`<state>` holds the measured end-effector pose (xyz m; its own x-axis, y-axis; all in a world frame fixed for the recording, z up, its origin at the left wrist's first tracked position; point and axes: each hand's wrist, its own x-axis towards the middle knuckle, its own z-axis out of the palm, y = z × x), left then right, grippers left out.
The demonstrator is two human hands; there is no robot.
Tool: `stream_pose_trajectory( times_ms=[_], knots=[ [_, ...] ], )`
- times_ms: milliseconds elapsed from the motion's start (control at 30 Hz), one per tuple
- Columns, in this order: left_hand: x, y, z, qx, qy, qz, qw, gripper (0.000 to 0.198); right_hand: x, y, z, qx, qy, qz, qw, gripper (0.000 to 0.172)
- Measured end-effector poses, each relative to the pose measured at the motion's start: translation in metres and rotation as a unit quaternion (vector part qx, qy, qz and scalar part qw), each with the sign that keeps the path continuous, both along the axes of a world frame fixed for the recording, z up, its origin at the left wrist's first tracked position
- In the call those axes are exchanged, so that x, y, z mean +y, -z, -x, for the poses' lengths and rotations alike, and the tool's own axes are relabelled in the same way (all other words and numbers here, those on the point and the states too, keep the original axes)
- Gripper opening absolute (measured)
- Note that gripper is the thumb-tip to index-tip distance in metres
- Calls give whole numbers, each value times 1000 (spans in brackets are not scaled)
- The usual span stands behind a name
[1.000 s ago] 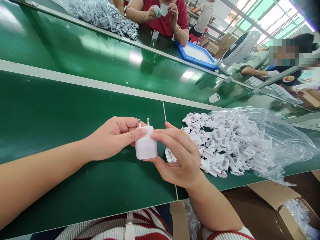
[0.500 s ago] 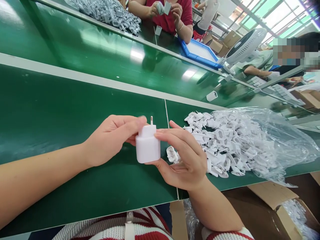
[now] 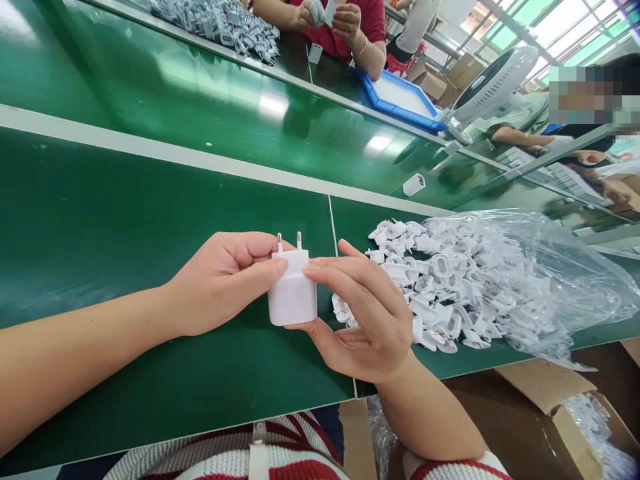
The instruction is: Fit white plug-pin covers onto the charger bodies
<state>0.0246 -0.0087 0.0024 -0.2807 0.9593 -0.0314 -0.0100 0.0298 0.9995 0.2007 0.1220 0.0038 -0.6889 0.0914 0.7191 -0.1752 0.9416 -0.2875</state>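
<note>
A white charger plug (image 3: 293,293) with two metal pins pointing up is held above the green table (image 3: 125,220). My left hand (image 3: 225,280) grips its upper part from the left, thumb on the front. My right hand (image 3: 367,313) holds it from the right, fingers on top and thumb under its base. Just right of my right hand lies a heap of white plug parts (image 3: 440,287) spilling from a clear plastic bag (image 3: 550,280).
A single white charger (image 3: 414,185) sits on the green conveyor belt behind. Across it, a person in red handles a white piece beside a grey parts pile (image 3: 220,23) and a blue tray (image 3: 400,97). A fan (image 3: 493,83) stands right. Cardboard boxes (image 3: 560,413) sit below the table edge.
The plug was turned in my hands: half a second ago one pin showed, now both pins show again. The lone charger on the belt has drifted left.
</note>
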Motion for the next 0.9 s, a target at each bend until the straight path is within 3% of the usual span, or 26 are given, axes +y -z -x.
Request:
stream_pose_trajectory(
  times_ms=[900],
  knots=[
    [0, -2, 1, -7, 4, 18, 1000, 26, 0, 1, -1, -9, 14, -15, 1000, 39]
  ],
)
